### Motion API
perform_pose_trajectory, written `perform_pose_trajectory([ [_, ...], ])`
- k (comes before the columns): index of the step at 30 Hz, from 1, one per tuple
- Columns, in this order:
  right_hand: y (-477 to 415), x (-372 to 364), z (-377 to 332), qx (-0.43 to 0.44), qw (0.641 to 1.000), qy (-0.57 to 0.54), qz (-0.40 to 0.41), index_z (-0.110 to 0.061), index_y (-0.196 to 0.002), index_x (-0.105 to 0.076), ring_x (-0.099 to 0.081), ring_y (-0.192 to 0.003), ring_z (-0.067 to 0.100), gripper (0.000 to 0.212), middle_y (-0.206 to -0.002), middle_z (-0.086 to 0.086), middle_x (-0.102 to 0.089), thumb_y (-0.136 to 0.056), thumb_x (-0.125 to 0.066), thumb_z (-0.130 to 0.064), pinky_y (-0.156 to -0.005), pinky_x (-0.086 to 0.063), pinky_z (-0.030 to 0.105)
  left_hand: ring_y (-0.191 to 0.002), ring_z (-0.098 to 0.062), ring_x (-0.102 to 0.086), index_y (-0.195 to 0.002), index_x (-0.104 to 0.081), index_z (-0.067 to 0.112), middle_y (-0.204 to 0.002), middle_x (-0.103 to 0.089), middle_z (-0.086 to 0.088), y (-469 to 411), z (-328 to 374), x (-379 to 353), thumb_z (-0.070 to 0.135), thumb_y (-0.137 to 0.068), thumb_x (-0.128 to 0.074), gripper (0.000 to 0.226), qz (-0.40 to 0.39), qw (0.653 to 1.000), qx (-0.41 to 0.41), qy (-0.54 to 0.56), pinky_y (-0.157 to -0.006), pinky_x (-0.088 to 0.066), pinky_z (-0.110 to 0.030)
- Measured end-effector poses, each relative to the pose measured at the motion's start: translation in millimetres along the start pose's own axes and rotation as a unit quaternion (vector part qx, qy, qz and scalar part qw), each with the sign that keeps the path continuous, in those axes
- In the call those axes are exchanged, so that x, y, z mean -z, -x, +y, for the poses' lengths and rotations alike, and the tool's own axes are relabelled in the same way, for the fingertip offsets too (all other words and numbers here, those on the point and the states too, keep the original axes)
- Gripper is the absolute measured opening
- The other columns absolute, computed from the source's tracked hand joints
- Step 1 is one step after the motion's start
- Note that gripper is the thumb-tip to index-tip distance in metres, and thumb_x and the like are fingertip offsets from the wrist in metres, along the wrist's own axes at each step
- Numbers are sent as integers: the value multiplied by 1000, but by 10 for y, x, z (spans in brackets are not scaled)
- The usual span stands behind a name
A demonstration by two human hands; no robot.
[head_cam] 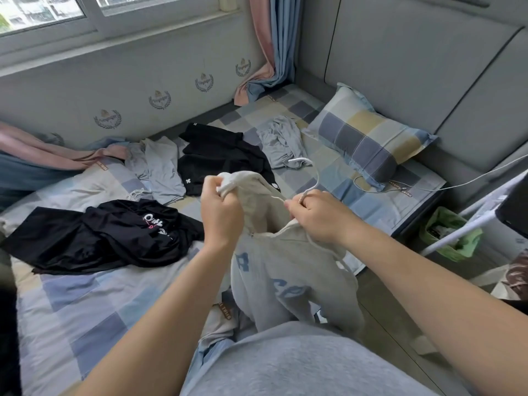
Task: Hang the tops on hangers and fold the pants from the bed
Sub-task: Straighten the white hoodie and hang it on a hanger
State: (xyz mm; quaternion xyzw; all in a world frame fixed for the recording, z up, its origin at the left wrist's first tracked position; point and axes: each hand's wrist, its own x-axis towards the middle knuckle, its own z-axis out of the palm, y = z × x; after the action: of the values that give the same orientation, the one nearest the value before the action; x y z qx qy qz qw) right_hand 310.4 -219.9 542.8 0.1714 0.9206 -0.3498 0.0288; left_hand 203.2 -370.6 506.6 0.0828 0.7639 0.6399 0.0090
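Note:
A cream hooded top (288, 270) with blue letters hangs in front of me over the bed edge. My left hand (221, 208) grips its bunched hood. My right hand (320, 217) holds the neck of a white hanger (311, 174), whose hook rises above the fist, together with the top's collar. On the checked bed (85, 315) lie a black printed top (100, 238), a black garment (220, 158), a pale blue-grey garment (163, 170) and a grey garment (281, 145).
A checked pillow (368, 138) leans at the headboard, with a white cable (423, 185) trailing beside it. A white rack bar (468, 224) and a green-lined bin (451, 232) stand at the right. Curtains (271, 44) hang at the window corner.

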Motion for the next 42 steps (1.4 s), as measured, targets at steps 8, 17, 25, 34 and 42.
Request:
perform_pose_trajectory([
  [8,0,-56,-142,-24,983,156,-94,-19,-73,-52,-53,-82,31,32,-83,4,-56,-99,-37,-30,-61,-35,33,-64,-2,-49,-89,-64,14,-73,-59,11,-220,292,-22,4,-93,-50,18,-97,986,-113,-73,-59,-41,-18],
  [17,-120,-135,-92,-59,979,159,-118,-10,-89,-55,-58,-90,33,28,-92,7,-55,-99,-39,-30,-71,-45,36,-71,-1,-57,-90,-68,20,-74,-64,16,-203,369,-44,-5,-84,-48,33,-88,982,-151,-76,-62,-45,-17],
  [25,-138,35,-162,-11,977,201,-68,-18,-87,-58,-53,-89,26,27,-86,-4,-54,-98,-41,-35,-68,-34,33,-67,-2,-54,-91,-69,13,-77,-66,3,-370,308,7,0,-87,-47,26,-128,969,-116,-178,-55,-39,-12],
  [34,-285,99,-20,-72,966,210,-132,-18,-66,-37,-47,-74,27,30,-73,2,-44,-96,-43,-19,-61,-34,33,-67,-6,-55,-87,-68,15,-75,-65,5,-391,333,124,-3,-82,-46,29,-75,981,-129,-126,-59,-44,-22],
  [42,-124,240,-221,120,982,142,-26,-24,-61,-52,-47,-62,8,39,-63,-9,-49,-99,-46,-31,-57,-32,31,-61,-3,-51,-74,-60,27,-72,-62,3,-393,303,102,3,-84,-48,29,-111,972,-99,-181,-53,-40,-16],
])
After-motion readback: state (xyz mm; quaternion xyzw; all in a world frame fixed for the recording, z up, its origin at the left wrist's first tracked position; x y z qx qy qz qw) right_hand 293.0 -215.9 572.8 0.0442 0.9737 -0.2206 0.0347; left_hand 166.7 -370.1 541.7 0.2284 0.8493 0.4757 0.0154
